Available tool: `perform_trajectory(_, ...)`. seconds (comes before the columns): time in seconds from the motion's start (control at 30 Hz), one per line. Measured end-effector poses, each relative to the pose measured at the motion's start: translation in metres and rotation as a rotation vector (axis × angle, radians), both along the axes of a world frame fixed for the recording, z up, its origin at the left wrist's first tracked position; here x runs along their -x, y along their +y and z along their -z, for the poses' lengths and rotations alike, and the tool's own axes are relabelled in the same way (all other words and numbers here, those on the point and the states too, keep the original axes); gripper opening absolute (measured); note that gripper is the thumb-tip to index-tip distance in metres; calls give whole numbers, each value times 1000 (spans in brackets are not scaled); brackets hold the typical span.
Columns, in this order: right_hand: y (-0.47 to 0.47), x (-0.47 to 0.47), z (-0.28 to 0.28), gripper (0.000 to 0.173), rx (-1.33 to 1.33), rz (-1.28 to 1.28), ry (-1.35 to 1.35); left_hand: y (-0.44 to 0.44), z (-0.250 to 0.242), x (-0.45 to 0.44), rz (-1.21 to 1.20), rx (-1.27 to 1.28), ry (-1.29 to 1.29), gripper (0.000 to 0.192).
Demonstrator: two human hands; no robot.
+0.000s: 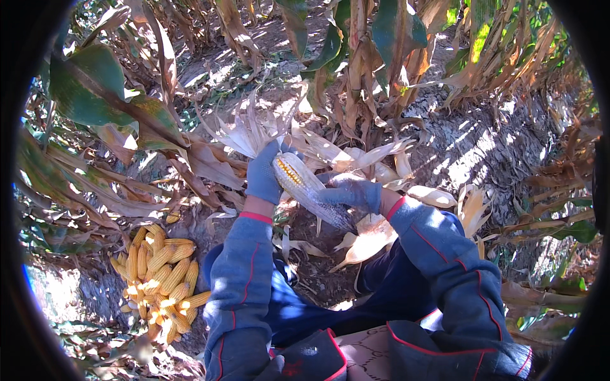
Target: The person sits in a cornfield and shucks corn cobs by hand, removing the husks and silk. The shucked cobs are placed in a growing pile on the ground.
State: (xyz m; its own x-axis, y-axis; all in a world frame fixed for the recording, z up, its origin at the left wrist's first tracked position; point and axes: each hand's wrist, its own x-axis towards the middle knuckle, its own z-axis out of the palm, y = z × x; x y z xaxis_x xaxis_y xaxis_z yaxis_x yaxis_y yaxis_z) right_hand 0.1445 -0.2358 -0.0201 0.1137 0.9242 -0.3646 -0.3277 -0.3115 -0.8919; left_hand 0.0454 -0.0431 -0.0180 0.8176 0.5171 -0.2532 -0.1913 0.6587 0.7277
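Observation:
A corn ear (pixel 302 186) slants between my two gloved hands. Most of it is whitish grey, with a patch of yellow kernels near its upper end. My left hand (pixel 266 172), in a grey-blue glove, grips that upper end, where pale husk leaves (pixel 248 133) spread out beyond the fingers. My right hand (pixel 351 190) is closed around the ear's lower part from the right; the glove hides some of its surface. The lower tip points down and right, over dry husks (pixel 372 240) on the soil.
A heap of husked yellow corn ears (pixel 159 274) lies on the ground to my left. Standing corn stalks (pixel 355 62) and broad leaves (pixel 88 83) border the spot ahead and at left. Another pale husk (pixel 431 196) lies past my right forearm. My bent knees flank the littered soil.

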Motion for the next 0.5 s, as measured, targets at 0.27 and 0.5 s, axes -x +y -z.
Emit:
perform_trajectory(0.27,0,-3,-4,56,-164,34,-1267,21,-25,5,19,18,-18,27)
perform_trajectory(0.5,-2,19,-24,63,-20,55,-1291,15,-31,3,-337,50,-62,25)
